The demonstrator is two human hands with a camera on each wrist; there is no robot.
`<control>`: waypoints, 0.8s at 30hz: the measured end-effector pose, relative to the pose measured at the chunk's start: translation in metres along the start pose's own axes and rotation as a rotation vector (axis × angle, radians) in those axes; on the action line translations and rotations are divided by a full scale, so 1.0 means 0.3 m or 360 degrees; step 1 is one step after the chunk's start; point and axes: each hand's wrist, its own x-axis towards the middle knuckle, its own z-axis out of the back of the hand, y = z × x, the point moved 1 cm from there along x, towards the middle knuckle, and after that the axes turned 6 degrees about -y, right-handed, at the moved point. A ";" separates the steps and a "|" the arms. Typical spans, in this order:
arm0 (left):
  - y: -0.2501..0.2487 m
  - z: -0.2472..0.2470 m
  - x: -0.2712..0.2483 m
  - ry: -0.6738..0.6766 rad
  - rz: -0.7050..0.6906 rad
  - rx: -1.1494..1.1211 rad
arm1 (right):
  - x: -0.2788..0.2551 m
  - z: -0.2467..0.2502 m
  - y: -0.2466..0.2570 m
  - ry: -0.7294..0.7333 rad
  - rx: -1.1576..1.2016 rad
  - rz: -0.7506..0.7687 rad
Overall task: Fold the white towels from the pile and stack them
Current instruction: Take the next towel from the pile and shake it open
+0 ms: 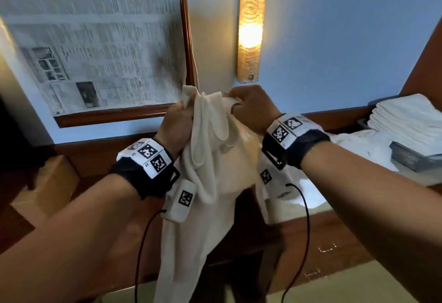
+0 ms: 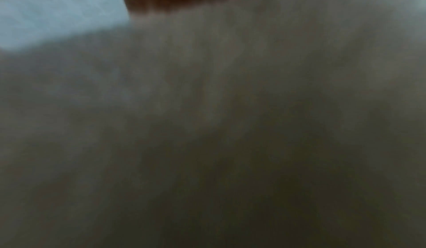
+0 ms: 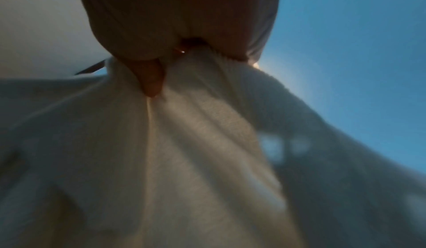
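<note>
Both hands grip one hanging white terry towel (image 1: 212,159): left hand (image 1: 175,121) bunches its top edge, right hand (image 1: 251,109) pinches the adjacent corner.

Towel (image 1: 215,159) hangs between left hand (image 1: 175,123) and right hand (image 1: 253,109), top edge bunched at both; its lower part drops below the wrists, in front of the wooden counter (image 1: 334,238). Left hand sits left of and slightly lower than right hand; the two are near each other. Behind them on the wall: framed newspaper (image 1: 95,39) at left, wall lamp (image 1: 251,25) upright to its right, above the right hand. Stack of folded towels (image 1: 406,121) at far right on the counter, a basket (image 1: 411,157) just in front of it. Cardboard box (image 1: 47,188) low at left.
</note>
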 end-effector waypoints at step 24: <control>-0.141 0.140 -0.099 -0.0471 0.0017 -0.0080 | -0.242 0.011 -0.415 0.0563 -0.0638 -0.0234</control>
